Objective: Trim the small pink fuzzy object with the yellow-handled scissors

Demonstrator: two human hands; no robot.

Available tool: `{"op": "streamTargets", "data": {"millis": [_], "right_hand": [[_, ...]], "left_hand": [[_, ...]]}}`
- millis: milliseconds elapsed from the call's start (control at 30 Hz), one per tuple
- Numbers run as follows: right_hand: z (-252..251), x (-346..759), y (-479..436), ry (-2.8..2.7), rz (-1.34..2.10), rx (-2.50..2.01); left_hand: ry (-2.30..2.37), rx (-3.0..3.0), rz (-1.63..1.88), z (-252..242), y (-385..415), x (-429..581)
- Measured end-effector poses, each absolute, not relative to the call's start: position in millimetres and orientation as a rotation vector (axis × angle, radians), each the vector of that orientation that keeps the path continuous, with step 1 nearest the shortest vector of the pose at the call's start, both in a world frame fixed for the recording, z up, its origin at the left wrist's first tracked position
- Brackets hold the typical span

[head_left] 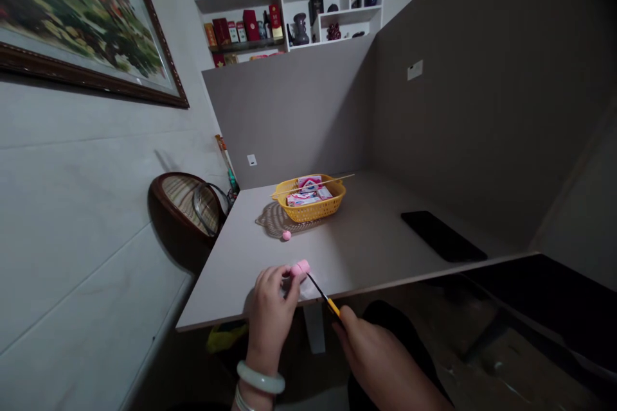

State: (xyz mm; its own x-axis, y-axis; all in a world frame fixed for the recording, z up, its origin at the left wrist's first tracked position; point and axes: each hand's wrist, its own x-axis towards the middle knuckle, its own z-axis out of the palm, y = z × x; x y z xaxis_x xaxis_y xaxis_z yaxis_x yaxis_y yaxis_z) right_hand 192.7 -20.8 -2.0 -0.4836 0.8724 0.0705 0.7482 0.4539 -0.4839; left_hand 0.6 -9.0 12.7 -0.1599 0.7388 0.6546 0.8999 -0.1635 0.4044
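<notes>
My left hand (276,295), with a pale bangle at the wrist, pinches a pink lump (301,268) near the table's front edge. A groove or line crosses the lump. My right hand (359,334) is closed around the yellow handle of a thin tool (333,307). The tool's dark, narrow shaft points up and left, and its tip meets or nearly meets the lump's right side. Farther back on the table lies a small pink ball (286,236).
A yellow basket (315,210) holding colourful packets, with a thin stick across its top, stands at the table's back. A black flat object (441,236) lies at the right. Grey partitions (299,115) rise behind and right; a brown-rimmed chair (186,212) is at the left.
</notes>
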Motion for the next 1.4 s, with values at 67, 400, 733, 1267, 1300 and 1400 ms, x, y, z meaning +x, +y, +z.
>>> {"op": "streamTargets", "data": {"millis": [67, 400, 733, 1267, 1300, 1400], "right_hand": [[1, 191, -19, -2.383, 0.548, -1.381], [17, 180, -15, -2.416, 0.658, -1.444], [21, 170, -3, -2.45, 0.525, -1.412], [19, 164, -4, -2.476, 0.388, -1.415], [18, 165, -5, -2.484, 0.4, -1.42], [13, 173, -14, -2.519, 0.475, -1.482]], "left_hand": [[-1.938, -1.904, -1.223, 15, -8, 1], [-1.955, -1.897, -1.196, 15, -8, 6], [-1.812, -1.963, -1.194, 11, -6, 6], [-1.787, -1.849, -1.163, 2, -5, 1], [-1.788, -1.856, -1.171, 3, -6, 1], [-1.784, -1.878, -1.193, 4, -8, 1]]}}
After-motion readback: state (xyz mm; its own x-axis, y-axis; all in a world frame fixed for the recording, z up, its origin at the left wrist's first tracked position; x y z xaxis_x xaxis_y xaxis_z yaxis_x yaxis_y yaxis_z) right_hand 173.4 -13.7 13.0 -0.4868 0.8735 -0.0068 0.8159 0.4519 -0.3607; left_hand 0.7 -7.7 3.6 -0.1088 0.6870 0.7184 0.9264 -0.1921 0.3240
